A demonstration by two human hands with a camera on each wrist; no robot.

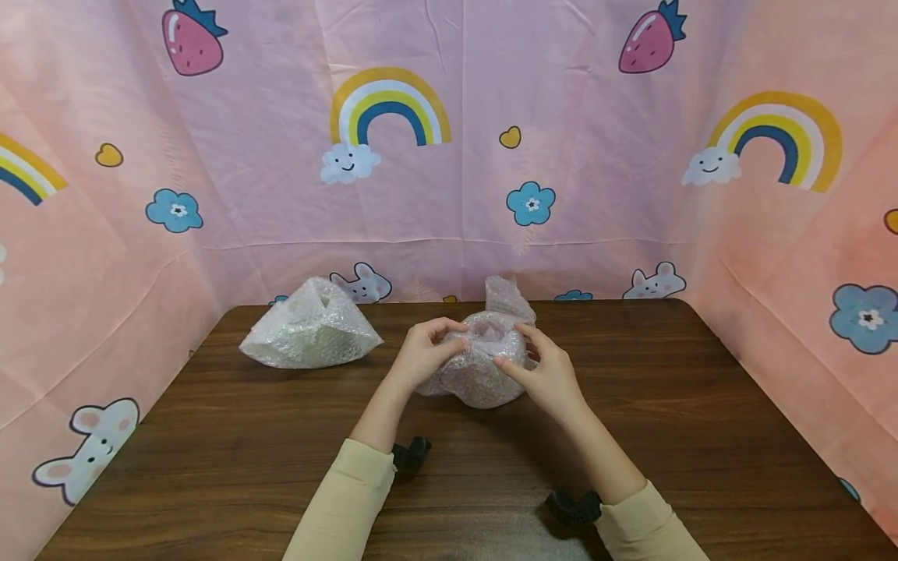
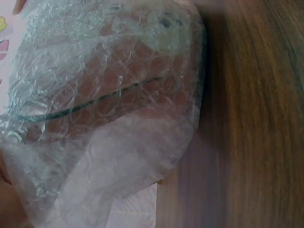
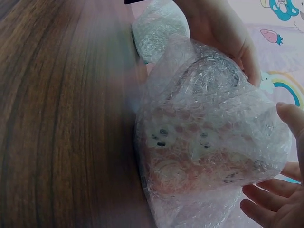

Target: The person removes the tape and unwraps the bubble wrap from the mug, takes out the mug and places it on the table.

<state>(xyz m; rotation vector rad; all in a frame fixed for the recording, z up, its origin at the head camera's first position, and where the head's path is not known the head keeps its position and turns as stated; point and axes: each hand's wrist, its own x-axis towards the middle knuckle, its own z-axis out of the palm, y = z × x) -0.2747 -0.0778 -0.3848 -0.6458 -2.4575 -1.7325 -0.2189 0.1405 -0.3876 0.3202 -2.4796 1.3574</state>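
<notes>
A round object in bubble wrap point(image 1: 489, 382) rests on the table, a round hollow showing at its top. Pink color with pale, black-marked patterns shows through its wrap point(image 3: 190, 156) in the right wrist view. My left hand point(image 1: 423, 354) holds the wrap at the left side of the hollow, thumb toward the front and fingers behind. On the opposite side my right hand point(image 1: 550, 372) holds it between thumb and fingers. A dark curved line runs across the wrapped object point(image 2: 104, 97) in the left wrist view. The bubble wrap blurs the object's exact kind.
Another bubble-wrapped bundle point(image 1: 309, 331) lies at the back left of the brown wooden table point(image 1: 231, 467). A loose flap of wrap point(image 1: 508, 296) sticks up behind the held object. Patterned pink cloth point(image 1: 449, 210) encloses the table at the back and sides.
</notes>
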